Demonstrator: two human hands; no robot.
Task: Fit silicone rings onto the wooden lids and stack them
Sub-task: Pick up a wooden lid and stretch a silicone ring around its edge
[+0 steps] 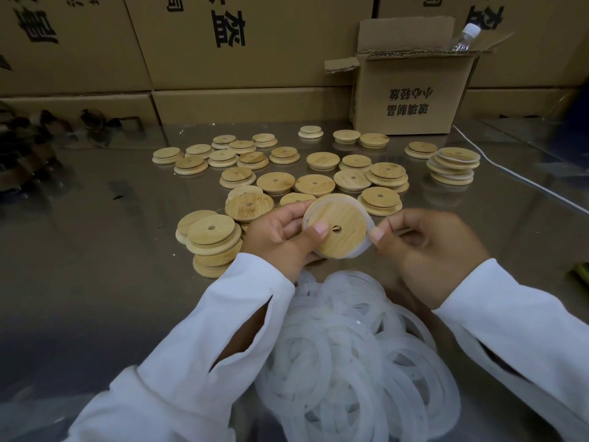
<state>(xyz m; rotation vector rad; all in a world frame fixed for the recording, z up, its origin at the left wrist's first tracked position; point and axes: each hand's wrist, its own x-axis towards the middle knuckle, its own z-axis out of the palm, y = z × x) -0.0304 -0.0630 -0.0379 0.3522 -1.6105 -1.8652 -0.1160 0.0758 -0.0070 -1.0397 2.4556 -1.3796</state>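
Holds one wooden lid (338,226) at the centre of the frame, raised above the table (111,218), face tilted toward the camera. Grips it with the left hand (280,232): thumb pressed on the face just beside the centre hole, fingers curled behind the left rim. Pinches the white silicone ring (366,247) at the lid's right edge with the right hand (424,250), thumb against curled fingers; ring visible along the lower right rim. Shows a pile of loose rings (350,352) on the table at lower centre, between the two white sleeves. Shows loose lids (275,181) scattered across the middle of the table, a left stack (213,244) just beside the left hand, and a right stack (452,165) with white edges at right centre. Shows an open carton (411,94) at upper right, a clear bottle (465,36) standing in it.
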